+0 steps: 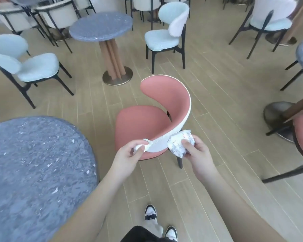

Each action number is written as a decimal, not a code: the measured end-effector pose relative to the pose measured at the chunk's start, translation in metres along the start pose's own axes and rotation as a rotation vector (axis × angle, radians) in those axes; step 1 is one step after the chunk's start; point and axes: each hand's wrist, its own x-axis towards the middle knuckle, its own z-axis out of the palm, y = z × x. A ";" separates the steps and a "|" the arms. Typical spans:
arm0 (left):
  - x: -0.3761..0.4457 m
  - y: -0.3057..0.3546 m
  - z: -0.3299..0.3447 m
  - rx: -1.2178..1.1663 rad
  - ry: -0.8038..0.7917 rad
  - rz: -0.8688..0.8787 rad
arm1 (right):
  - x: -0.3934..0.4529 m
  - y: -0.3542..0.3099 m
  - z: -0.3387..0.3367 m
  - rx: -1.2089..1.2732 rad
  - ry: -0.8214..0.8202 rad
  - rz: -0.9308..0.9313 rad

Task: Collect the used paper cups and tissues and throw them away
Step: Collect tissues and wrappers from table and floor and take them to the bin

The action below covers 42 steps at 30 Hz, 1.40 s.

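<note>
fingers: left hand (pixel 129 155) curled round a crumpled tissue (pixel 138 147); right hand (pixel 197 155) thumb and fingers clamped on a crushed paper cup (pixel 179 143)
where: both held in the air, in front of the pink chair (pixel 147 124)
relation: hands near each other — cup right of tissue
bin: not in view (can't tell direction)
table (pixel 33 163): left, nothing seen left on it

The crumpled paper cup (pixel 180 144) looks thin, creased and faintly glossy; the tissue (pixel 140 147) is soft, matt paper. Beyond them the pink chair (pixel 143 124) has matt cloth upholstery. The round table (pixel 33 163) left of that chair is speckled, polished grey stone, over matt wood-look floor planks (pixel 226 102).
</note>
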 end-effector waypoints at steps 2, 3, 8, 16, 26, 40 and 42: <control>0.023 0.003 0.007 -0.023 -0.034 0.018 | 0.008 -0.005 -0.017 0.017 0.063 -0.006; 0.036 0.004 0.010 -0.034 -0.042 0.034 | 0.012 -0.007 -0.027 0.011 0.096 -0.012; 0.105 0.012 0.031 -0.051 -0.096 0.043 | 0.031 -0.028 -0.081 0.011 0.312 -0.032; 0.184 0.045 0.097 -0.007 -0.285 0.143 | 0.054 -0.059 -0.143 0.059 0.455 -0.127; 0.264 0.083 0.225 -0.066 -0.403 0.126 | 0.118 -0.081 -0.239 -0.022 0.395 -0.124; 0.362 0.142 0.320 -0.121 -0.317 0.087 | 0.239 -0.144 -0.352 -0.054 0.341 -0.152; 0.385 0.142 0.321 -0.126 -0.278 0.091 | 0.268 -0.152 -0.351 -0.056 0.310 -0.147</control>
